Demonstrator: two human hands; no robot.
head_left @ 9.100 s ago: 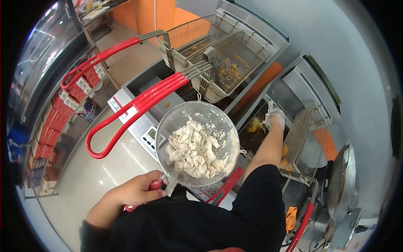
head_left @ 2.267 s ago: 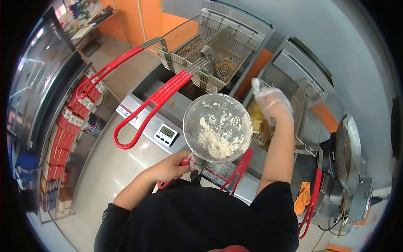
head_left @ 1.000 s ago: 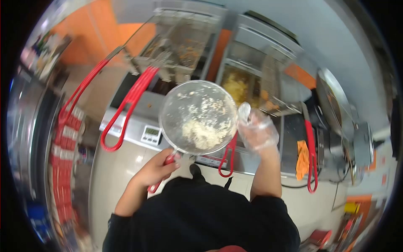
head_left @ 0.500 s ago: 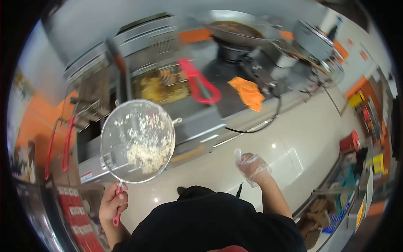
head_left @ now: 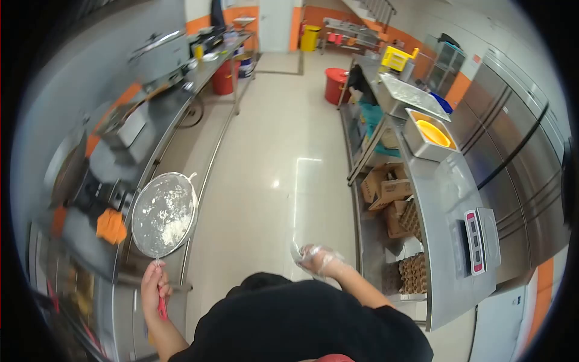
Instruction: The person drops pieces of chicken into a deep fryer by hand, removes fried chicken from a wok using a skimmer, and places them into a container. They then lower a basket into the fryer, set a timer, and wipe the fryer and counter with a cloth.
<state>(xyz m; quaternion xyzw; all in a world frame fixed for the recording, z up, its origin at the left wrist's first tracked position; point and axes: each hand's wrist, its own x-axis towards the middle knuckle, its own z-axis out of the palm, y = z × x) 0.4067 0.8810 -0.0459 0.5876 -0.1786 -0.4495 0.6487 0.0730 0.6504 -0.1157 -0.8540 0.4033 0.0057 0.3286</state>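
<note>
A round mesh strainer (head_left: pixel 164 215) with whitish crumbs or flour in it is held up at the left. My left hand (head_left: pixel 155 286) is wrapped round its red handle. In a clear plastic glove, my right hand (head_left: pixel 318 259) hangs over the tiled floor, its fingers bent and partly hidden by the loose plastic; whether it holds anything cannot be made out.
Left, a steel counter holds an orange cloth (head_left: pixel 111 226), a steel container (head_left: pixel 123 123) and a wok (head_left: pixel 69 169). Right, a steel table (head_left: pixel 449 235) carries a scale (head_left: pixel 476 241), a tray with a yellow item (head_left: pixel 433 134) and a floury tray (head_left: pixel 416 99). Egg trays (head_left: pixel 413 274) sit below.
The view has turned right, from the fryers and stove to the aisle and right-hand table. The strainer is still in my left hand; my right hand now shows nearer my body.
</note>
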